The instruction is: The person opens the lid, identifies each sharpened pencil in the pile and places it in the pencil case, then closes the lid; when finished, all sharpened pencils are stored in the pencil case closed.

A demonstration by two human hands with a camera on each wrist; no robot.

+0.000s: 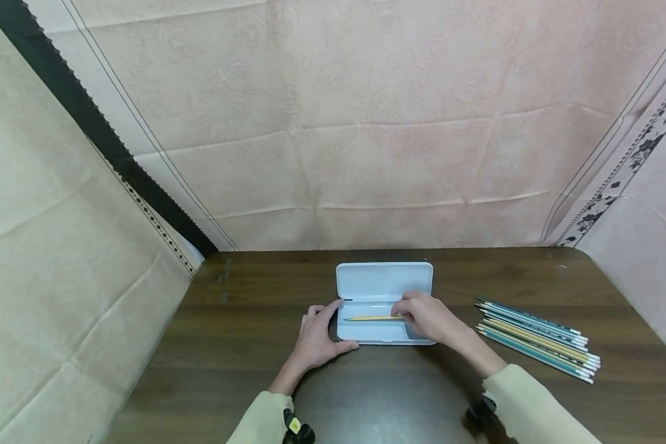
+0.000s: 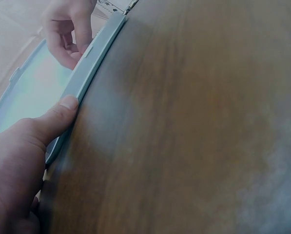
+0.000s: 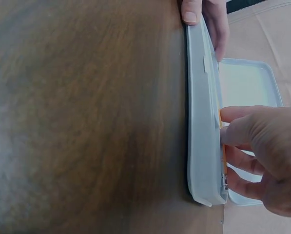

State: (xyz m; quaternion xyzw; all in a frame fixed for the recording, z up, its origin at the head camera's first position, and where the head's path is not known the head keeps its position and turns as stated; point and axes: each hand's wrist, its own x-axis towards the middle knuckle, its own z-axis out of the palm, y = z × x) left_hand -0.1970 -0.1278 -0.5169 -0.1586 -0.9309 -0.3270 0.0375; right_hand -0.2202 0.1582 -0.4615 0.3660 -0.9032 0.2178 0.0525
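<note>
A pale blue pencil case (image 1: 366,333) lies on the table with its lid (image 1: 385,280) raised at the back. My left hand (image 1: 316,339) holds the case's left end, thumb on the front edge and fingers toward the back corner. A yellow pencil (image 1: 369,318) lies lengthwise within the case, its point to the left. Over the case's right half, my right hand (image 1: 424,314) pinches this pencil near its right part. The right wrist view shows thumb and fingers against the orange-yellow shaft (image 3: 224,158), at the case's rim.
Several pencils (image 1: 538,339), teal, dark-patterned and yellow, lie in a loose bundle on the brown wooden table (image 1: 244,364), right of the case. Pale cloth (image 1: 366,154) hangs behind the table and at both sides.
</note>
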